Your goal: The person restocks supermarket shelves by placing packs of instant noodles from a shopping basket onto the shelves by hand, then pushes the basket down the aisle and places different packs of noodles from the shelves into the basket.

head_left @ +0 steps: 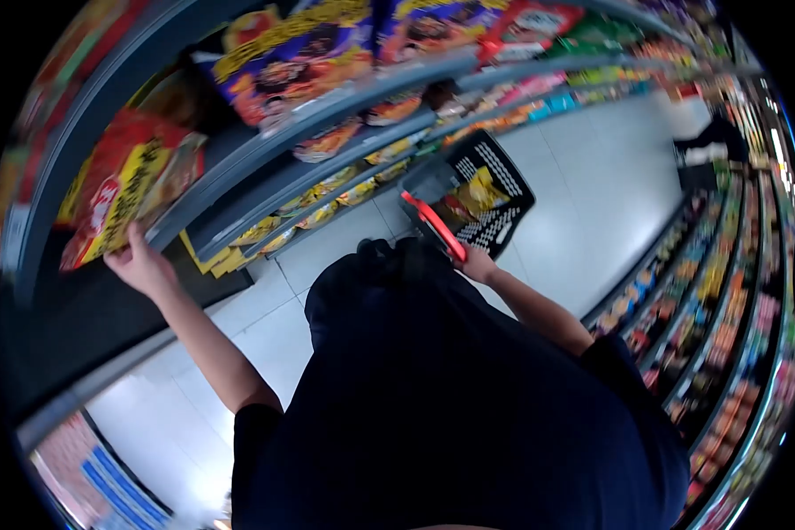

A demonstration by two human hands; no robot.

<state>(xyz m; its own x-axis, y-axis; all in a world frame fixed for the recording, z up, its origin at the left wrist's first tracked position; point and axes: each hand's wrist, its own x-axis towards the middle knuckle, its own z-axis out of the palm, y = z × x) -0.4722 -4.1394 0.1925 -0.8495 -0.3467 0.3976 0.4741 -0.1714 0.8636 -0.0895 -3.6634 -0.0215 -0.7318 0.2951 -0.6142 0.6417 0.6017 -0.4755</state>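
At the left, my left hand point(140, 263) pinches the lower edge of a red and yellow food packet point(132, 185), thumb on top. The packet is tilted at the front of a dark shelf, and its printing is blurred. My right hand point(477, 263) is closed around the red handle point(437, 230) of a black shopping basket point(521, 181). Inside the basket lies a yellow packet point(483, 192) with a darker packet beside it. The basket hangs or stands beyond my body; its underside is hidden.
Grey shelves point(327, 108) run along the left and top, with large purple and yellow packets point(305, 57) on them. Another stocked shelf point(715, 327) lines the right side. A pale tiled floor point(583, 203) lies between. A dark-clothed person point(717, 137) is far off at the upper right.
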